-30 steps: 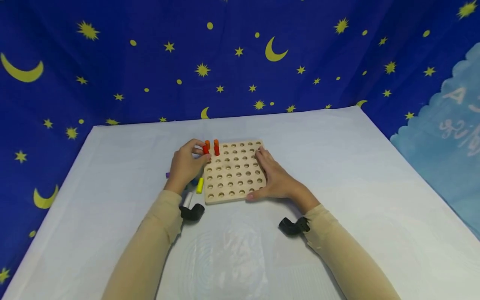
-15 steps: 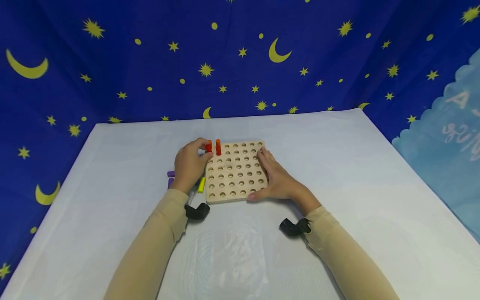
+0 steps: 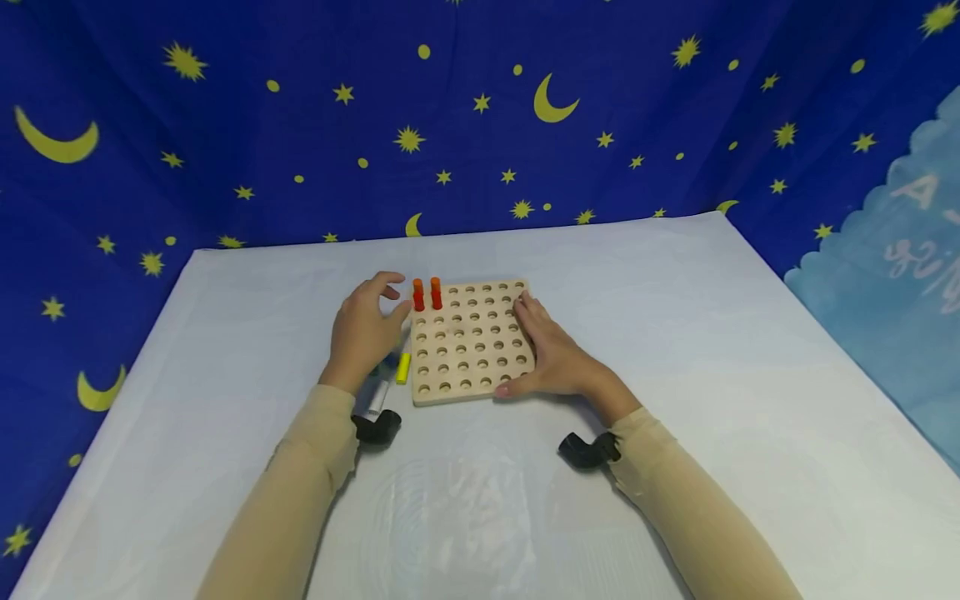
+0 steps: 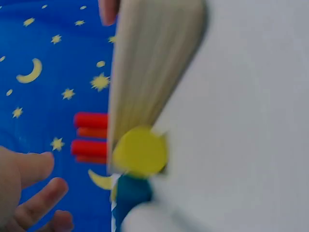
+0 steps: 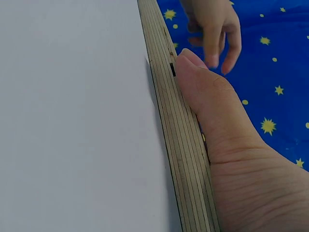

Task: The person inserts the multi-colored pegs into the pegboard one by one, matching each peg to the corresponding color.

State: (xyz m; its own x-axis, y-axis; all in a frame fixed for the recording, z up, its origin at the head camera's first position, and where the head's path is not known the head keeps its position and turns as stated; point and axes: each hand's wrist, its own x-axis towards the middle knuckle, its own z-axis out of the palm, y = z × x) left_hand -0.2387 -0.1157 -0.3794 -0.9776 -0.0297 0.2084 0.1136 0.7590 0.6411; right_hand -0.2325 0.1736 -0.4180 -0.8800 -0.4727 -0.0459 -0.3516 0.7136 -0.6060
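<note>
On the desk (image 3: 675, 350) lies the pegboard (image 3: 471, 342), with two red pegs (image 3: 427, 294) upright at its far-left corner and every other hole bare. Beside them the left hand (image 3: 365, 332) hovers slack, holding nothing; the right hand (image 3: 553, 357) lies flat, steadying the board's edge. Loose pegs (image 3: 402, 367) wait nearby, so most filling seems left.

Head cam sits high, looks fwd and down at 12 o'clock over the white table (image 3: 675, 350), taking in both arms and the star backdrop (image 3: 225, 125); mid distance. Left wrist cam is very close and blurred, rolled sideways, facing along the peg board's (image 4: 149, 63) edge toward the 2 red pegs (image 4: 90, 137). Right wrist cam is also close, low at table level, looking along the board's (image 5: 178, 135) side edge. All 3 views share the board (image 3: 468, 342).
</note>
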